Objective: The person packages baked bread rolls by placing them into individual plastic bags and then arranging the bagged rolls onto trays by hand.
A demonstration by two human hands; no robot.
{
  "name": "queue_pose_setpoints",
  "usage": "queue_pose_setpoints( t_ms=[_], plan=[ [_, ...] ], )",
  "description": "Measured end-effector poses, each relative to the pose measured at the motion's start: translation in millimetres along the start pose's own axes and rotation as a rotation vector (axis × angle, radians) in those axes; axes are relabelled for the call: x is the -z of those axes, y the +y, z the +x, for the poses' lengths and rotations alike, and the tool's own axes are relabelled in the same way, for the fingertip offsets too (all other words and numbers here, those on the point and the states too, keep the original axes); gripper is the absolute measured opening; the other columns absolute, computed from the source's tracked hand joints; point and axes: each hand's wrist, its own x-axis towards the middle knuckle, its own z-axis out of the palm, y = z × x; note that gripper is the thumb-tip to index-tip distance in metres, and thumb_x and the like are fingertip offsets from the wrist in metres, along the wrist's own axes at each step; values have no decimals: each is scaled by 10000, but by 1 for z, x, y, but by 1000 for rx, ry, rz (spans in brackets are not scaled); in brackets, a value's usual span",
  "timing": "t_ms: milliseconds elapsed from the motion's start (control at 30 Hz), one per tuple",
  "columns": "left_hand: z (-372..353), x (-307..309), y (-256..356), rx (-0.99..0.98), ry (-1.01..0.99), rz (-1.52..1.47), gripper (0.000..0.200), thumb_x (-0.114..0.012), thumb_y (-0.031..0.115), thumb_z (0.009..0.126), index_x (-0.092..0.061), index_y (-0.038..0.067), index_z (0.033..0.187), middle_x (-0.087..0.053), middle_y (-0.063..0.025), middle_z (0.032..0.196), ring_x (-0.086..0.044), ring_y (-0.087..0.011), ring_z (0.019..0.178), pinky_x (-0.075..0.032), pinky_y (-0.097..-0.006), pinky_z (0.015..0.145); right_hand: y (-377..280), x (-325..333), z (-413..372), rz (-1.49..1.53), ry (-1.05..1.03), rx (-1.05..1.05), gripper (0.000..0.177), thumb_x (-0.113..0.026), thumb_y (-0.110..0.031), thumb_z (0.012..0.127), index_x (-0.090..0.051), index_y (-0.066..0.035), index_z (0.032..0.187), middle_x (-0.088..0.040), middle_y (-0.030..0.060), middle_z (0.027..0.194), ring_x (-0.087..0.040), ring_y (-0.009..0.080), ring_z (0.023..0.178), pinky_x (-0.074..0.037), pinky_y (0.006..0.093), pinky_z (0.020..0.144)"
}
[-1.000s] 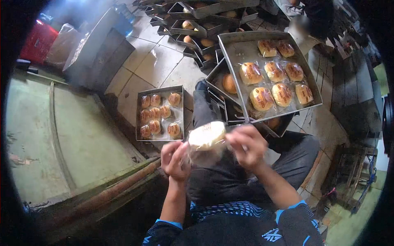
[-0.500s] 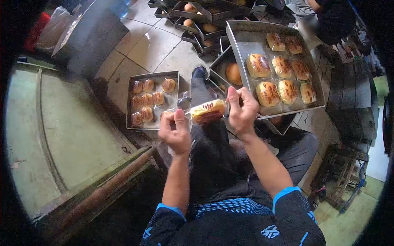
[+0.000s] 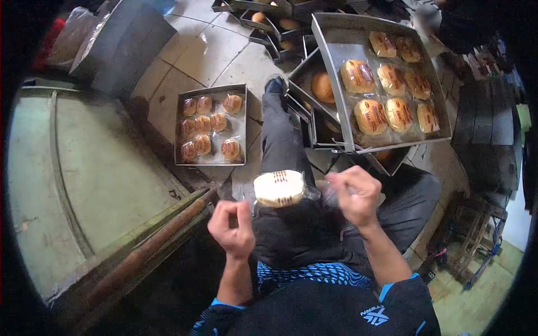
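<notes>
Between my hands, above my lap, hangs a bun in a clear plastic wrapper, its pale side with brown print showing. My left hand is closed in a pinch by the wrapper's left end. My right hand, somewhat blurred, is closed near its right end. The clear film at both fingertips is hard to make out. On the floor at left, a shallow metal tray holds several wrapped buns. At upper right, a larger metal tray holds more wrapped buns.
Under the large tray are stacked trays with unwrapped buns. More stacked trays stand at the back. A green panel with a wooden edge lies at left. A wooden rack stands at right. Another person is at the far right.
Both hands have moved down towards my lap and slightly farther apart. The wrapped bun has come down with them and turned over, from a browned side to a paler one.
</notes>
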Motion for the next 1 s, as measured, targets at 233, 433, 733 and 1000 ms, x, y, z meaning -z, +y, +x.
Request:
queue_pose_setpoints(
  t_ms=[233,433,733,1000],
  plan=[
    [52,-27,10,219,-91,-239,221,-554,180,1017,-629,-3,1114,-544,42,853,-435,-17,659,-348,-187,574,-15,-30,44,-91,-465,295,666,-811,-130,752,-575,-33,1367,-663,172,1290,-636,294,1198,-494,376,1044],
    [58,-49,-11,267,-74,-287,230,-587,169,959,-607,27,1139,-496,35,889,-450,-54,777,-370,-204,690,48,40,136,435,-149,-228,631,-815,-313,854,-514,12,1302,-660,179,1149,-672,247,1027,-561,354,858],
    [67,-238,21,629,-541,-141,1039,-813,195,848,-55,73,1547,-440,-225,1357,-527,-318,1202,-483,-448,930,79,139,181,-270,353,16,454,-604,-359,990,-672,42,1191,-676,163,924,-601,171,532,-484,322,562],
    [58,-260,36,687,-602,-322,501,-558,174,821,-448,44,1292,-547,-129,1122,-567,-275,946,-517,-508,830,118,143,-35,-137,719,-174,113,-701,-89,884,-704,-18,971,-647,47,849,-520,78,551,-399,241,506]
  ],
)
